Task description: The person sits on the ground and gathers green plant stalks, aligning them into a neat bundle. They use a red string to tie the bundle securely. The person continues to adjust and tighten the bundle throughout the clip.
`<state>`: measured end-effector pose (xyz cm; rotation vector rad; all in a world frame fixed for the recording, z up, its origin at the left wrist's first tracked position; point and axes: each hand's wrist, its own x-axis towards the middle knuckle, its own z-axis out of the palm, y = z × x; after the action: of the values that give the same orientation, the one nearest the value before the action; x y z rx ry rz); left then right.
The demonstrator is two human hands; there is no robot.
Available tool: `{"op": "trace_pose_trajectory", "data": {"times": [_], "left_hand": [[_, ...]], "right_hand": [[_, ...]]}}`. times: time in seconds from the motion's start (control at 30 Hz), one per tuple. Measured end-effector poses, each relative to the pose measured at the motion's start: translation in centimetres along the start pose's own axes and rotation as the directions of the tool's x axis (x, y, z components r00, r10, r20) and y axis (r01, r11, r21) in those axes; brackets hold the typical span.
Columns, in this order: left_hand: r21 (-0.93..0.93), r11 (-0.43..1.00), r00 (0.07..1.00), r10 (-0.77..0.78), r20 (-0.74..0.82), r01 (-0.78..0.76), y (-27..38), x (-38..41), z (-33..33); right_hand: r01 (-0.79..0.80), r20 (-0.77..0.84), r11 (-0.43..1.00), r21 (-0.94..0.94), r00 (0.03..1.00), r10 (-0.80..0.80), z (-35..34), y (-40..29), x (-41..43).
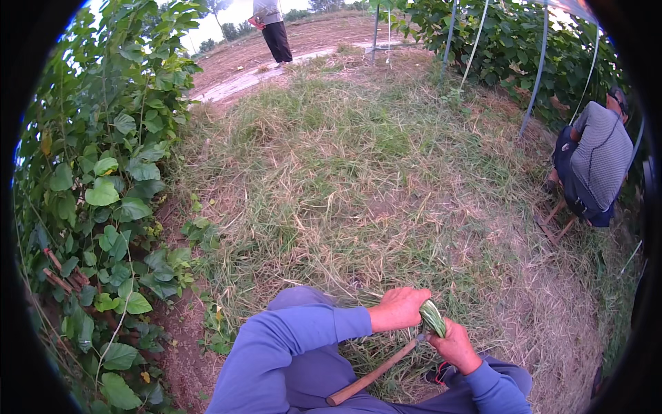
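Observation:
Between my two hands runs a twisted bundle of green grass (pixel 433 318). My left hand (pixel 399 309) is closed around its upper left end, and my right hand (pixel 454 345) grips its lower right end. Just below the hands lies a tool with a wooden handle (pixel 370 375), slanting down across my lap; its small metal head (pixel 420 337) shows near my right fingers, and the rest of the head is hidden. Cut grass (pixel 372 357) lies between my bent legs, under the tool.
Leafy climbing plants (pixel 119 207) rise at the left. A person (pixel 595 155) sits on a low wooden stool (pixel 556 222) at the right, near thin curved poles (pixel 538 72). Another person (pixel 276 33) stands by a pale path (pixel 243 80). Dry and green grass (pixel 331 181) covers the ground ahead.

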<state>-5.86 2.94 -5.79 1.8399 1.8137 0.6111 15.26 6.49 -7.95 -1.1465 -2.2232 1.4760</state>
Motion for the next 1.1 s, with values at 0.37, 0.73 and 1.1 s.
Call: {"op": "trace_pose_trajectory", "data": {"times": [0.37,0.73,1.1], "left_hand": [[-0.007,1.0,1.0,0.018,0.004,-0.018,-0.4,-0.2,0.3],[-0.002,1.0,0.999,0.027,0.026,-0.027,-0.5,-0.3,0.2],[-0.006,1.0,0.997,0.013,0.07,-0.013,-0.1,-0.5,-0.6]], "right_hand": [[0.024,-0.015,0.999,-0.039,1.0,-0.024,0.1,0.5,0.0],[0.021,-0.005,0.999,-0.028,1.0,-0.021,0.2,0.7,0.0],[-0.003,0.014,1.0,-0.03,1.0,0.003,0.3,0.7,0.0]]}}
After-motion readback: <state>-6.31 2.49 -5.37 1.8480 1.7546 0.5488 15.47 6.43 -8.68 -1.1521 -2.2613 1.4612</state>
